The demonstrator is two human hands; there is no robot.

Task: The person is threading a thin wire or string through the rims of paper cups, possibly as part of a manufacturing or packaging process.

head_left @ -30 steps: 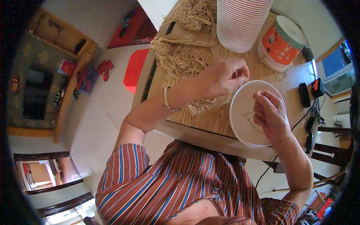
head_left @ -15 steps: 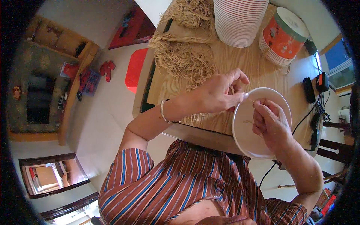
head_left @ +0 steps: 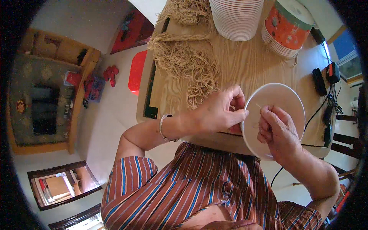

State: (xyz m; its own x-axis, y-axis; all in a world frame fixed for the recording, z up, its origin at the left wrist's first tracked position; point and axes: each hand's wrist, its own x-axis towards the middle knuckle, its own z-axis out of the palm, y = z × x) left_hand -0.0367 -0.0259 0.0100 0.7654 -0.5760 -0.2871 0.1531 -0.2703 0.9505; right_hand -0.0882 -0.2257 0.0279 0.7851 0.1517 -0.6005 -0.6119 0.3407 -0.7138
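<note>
A white round paper bucket (head_left: 285,94) is at the table's near edge, its rim showing as a full ring. My left hand (head_left: 224,109) is closed at the left side of that rim, thumb and fingers pinched there. Over the bucket's round face my right hand (head_left: 280,128) is closed in a pinch. A short bit of thin tan string (head_left: 259,105) sticks out by its fingertips. Left of the bucket, a loose tangled heap of tan strings (head_left: 188,61) spreads on the wooden table (head_left: 245,65), its near end close to my left hand.
A tall stack of white paper buckets (head_left: 237,19) stands at the far side. Right of it is a stack of red and green printed buckets (head_left: 287,28), upside down. Black cables and a power adapter (head_left: 332,73) lie along the right edge. A red stool (head_left: 137,73) stands left of the table.
My left hand has shifted down to the bucket's rim and away from my right fingertips. The view has moved slightly, so the table's things sit a little differently.
</note>
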